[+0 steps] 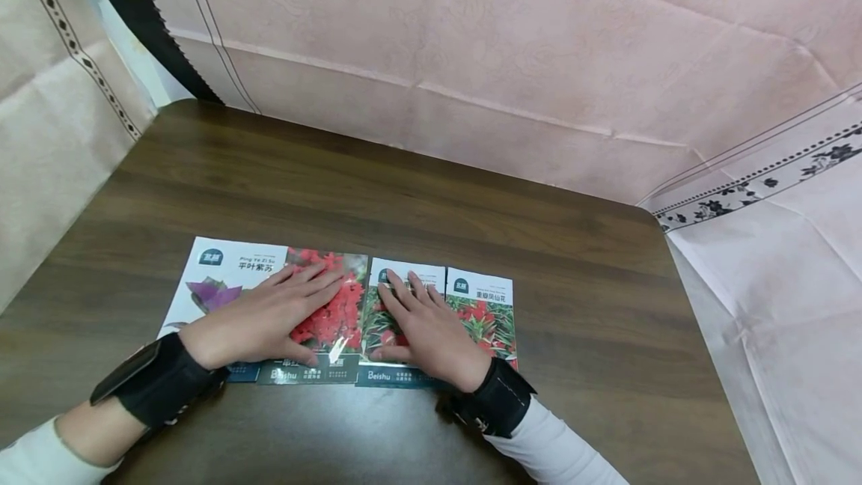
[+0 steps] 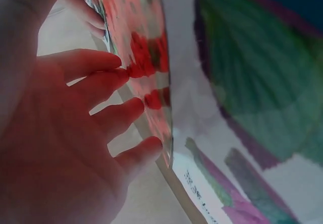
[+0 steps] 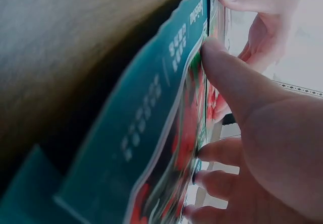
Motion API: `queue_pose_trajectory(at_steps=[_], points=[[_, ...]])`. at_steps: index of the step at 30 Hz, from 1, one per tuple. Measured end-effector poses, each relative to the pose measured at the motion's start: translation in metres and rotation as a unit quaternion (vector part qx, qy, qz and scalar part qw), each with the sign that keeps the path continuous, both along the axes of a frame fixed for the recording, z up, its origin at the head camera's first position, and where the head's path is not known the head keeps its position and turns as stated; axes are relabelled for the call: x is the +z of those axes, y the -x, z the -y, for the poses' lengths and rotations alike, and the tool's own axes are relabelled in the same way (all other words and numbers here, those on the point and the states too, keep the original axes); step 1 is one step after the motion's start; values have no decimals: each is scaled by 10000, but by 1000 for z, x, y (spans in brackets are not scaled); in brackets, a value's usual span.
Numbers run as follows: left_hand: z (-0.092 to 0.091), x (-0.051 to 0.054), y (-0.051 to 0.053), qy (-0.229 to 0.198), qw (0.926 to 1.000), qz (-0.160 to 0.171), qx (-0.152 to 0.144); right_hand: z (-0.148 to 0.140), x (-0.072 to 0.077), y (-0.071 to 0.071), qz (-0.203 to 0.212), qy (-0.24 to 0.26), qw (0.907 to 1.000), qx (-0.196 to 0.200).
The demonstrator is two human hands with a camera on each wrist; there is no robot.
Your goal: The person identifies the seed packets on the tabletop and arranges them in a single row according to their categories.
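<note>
Several flat seed packets lie in a row on the table. At the left end is a white packet with purple leaves (image 1: 214, 294); a packet of red blossoms (image 1: 350, 298) overlaps its right side. My left hand (image 1: 269, 316) lies across both, its straight fingertips touching the red-blossom packet. My right hand (image 1: 434, 335) rests with spread fingers on a packet with red flowers and green leaves (image 1: 373, 309), hiding most of its picture. A similar packet (image 1: 488, 320) at the right end is partly under that one. In the right wrist view, my thumb touches the teal-edged packet (image 3: 151, 103).
The brown wooden table (image 1: 404, 185) has rounded far corners. Pale pink cloth (image 1: 471, 43) hangs behind it, and white patterned cloth (image 1: 774, 268) hangs at the right. Black bands (image 1: 168, 376) circle both wrists.
</note>
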State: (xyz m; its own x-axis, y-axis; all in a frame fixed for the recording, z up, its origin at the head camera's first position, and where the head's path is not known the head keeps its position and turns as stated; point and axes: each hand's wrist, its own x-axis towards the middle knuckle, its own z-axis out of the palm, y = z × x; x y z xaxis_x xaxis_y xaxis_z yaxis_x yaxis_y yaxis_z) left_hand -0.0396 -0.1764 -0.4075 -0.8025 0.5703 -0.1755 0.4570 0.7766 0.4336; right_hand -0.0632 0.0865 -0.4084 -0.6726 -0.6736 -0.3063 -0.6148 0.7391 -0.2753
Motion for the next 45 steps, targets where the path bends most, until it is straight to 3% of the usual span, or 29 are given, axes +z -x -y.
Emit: queue_pose_trajectory(at_steps=[11, 16, 20, 25, 31, 37, 45], points=[[0, 4, 1, -69, 9998, 143, -107, 1, -1, 3, -30, -178, 9998, 20], [3, 5, 1, -228, 9997, 80, 36, -4, 2, 3, -7, 258, 9996, -141], [16, 13, -1, -497, 9983, -87, 294, -22, 11, 4, -155, 683, 9962, -518], [49, 18, -3, -460, 9969, -90, 635, -58, 14, 4, -295, 554, 9925, -1045], [81, 8, -5, -200, 9957, 112, 896, -89, 6, 0, 10, 471, 9915, -1215], [85, -3, -5, -41, 9950, 320, 950, -99, -4, 1, 144, 478, 9924, -1129], [85, -9, -5, 19, 9938, 425, 1024, -102, -8, 5, 325, 465, 9910, -1211]])
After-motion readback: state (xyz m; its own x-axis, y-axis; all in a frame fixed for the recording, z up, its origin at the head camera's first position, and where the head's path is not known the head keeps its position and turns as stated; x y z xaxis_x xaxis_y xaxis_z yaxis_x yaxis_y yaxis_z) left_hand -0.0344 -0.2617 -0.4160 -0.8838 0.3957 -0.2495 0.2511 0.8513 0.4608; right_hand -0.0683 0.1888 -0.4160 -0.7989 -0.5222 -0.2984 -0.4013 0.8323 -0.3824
